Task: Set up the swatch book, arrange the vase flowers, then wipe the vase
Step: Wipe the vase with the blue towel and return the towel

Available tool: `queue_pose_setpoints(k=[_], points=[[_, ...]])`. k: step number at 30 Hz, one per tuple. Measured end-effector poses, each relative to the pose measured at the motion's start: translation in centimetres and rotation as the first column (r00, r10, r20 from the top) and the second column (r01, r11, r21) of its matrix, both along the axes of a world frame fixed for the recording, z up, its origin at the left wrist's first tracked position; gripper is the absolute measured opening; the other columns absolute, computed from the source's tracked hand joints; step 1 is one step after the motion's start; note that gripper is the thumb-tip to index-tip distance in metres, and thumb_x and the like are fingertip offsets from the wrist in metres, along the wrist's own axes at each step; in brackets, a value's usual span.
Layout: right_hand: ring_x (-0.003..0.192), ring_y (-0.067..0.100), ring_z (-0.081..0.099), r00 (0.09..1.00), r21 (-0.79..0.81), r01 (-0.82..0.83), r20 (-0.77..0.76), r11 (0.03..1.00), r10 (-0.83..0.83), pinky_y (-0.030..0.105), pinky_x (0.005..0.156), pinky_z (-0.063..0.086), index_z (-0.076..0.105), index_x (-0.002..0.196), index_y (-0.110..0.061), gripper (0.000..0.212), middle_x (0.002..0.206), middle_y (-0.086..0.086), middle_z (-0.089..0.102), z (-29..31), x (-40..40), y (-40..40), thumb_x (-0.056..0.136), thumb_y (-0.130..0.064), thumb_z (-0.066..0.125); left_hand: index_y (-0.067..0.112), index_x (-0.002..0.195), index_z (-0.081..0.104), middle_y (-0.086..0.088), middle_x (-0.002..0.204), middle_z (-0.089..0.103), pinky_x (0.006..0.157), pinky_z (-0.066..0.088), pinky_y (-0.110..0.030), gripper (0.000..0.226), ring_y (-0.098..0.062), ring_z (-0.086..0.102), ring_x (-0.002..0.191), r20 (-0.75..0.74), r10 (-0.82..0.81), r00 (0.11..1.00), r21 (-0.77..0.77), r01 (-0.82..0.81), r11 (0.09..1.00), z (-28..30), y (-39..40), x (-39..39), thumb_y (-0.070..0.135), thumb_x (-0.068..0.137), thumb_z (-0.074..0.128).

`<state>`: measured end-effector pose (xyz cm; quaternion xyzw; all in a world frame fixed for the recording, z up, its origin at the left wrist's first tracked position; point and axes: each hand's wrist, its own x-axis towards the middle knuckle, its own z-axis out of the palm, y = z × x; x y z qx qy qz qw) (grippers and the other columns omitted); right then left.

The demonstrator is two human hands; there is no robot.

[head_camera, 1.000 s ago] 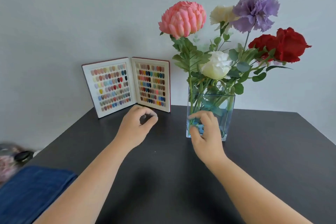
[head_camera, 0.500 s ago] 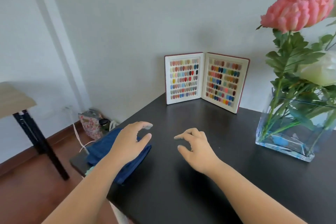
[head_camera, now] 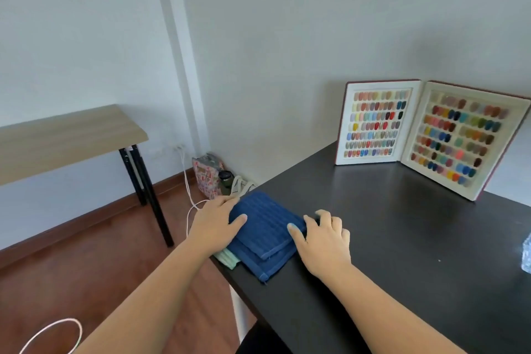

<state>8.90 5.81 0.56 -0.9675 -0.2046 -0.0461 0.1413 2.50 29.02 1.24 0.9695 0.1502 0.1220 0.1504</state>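
A folded blue cloth [head_camera: 264,234] lies at the left corner of the black table [head_camera: 402,253]. My left hand [head_camera: 214,224] grips its left edge, thumb on top. At the cloth's right edge rests my right hand [head_camera: 323,238], fingers spread, thumb touching the fabric. The swatch book [head_camera: 425,132] stands open and upright at the back of the table, against the wall, with its colour chips facing me. Only a sliver of the glass vase [head_camera: 528,253] shows at the right border; the flowers are out of view.
A pale green cloth [head_camera: 227,258] peeks out under the blue one. Left of the table, a wooden side table [head_camera: 66,138] stands on black legs. A patterned bag [head_camera: 207,172], a bottle and a white cable [head_camera: 186,181] lie on the floor by the wall.
The view swung left, away from the vase and flowers. Both hands left the vase area and moved to the blue cloth; my left hand now holds its edge.
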Motion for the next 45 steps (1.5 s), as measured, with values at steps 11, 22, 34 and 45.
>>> queue_pose_setpoints(k=[11, 22, 34, 45], points=[[0.102, 0.017, 0.05, 0.987, 0.399, -0.013, -0.143, 0.917, 0.076, 0.032, 0.084, 0.034, 0.057, 0.095, -0.034, 0.011, 0.101, -0.013, 0.06, 0.5, 0.5, 2.4, 0.085, -0.034, 0.062, 0.023, 0.125, 0.054, 0.001, 0.13, 0.052, 0.098, 0.041, -0.04, 0.044, -0.02, 0.049, 0.119, -0.04, 0.12, 0.992, -0.083, -0.123, 0.989, -0.3, -0.8, 0.3, 0.05, 0.089, 0.05], [0.075, 0.011, 0.065, 0.926, 0.858, 0.112, -0.274, 0.502, 0.261, 0.025, 0.058, 0.05, 0.056, 0.081, -0.035, 0.018, 0.084, -0.01, 0.071, 3.5, -0.2, -1.9, 0.089, -0.021, 0.065, 0.04, 0.097, 0.05, 0.019, 0.098, 0.058, 0.065, 0.034, -0.014, 0.023, 0.007, 0.051, 0.087, 0.17, 0.037, 0.985, -0.419, 0.039, 0.907, 1.7, -4.4, 0.9, 0.031, 0.082, 0.066], [0.088, 0.024, 0.072, 0.926, 0.865, 0.24, -0.341, 0.44, 0.165, 0.04, 0.083, 0.054, 0.059, 0.119, -0.03, 0.047, 0.092, 0.005, 0.076, 6.7, -2.2, -19.6, 0.087, 0.004, 0.062, 0.047, 0.103, 0.049, 0.02, 0.089, 0.068, 0.072, 0.043, -0.021, 0.025, 0.002, 0.06, 0.084, 0.327, -0.37, 0.87, -0.446, 0.487, 0.751, 7.1, -16.1, 5.7, 0.033, 0.087, 0.063], [0.091, 0.017, 0.071, 0.899, 0.75, 0.353, -0.438, 0.559, 0.02, 0.019, 0.079, 0.049, 0.079, 0.092, -0.018, 0.019, 0.094, 0.003, 0.077, 7.3, -6.4, -30.5, 0.079, -0.006, 0.073, 0.042, 0.102, 0.057, 0.028, 0.098, 0.067, 0.078, 0.04, -0.018, 0.023, 0.007, 0.06, 0.096, 0.475, -0.658, 0.585, -0.384, 0.81, 0.443, 11.7, -29.7, 9.6, 0.027, 0.088, 0.066]])
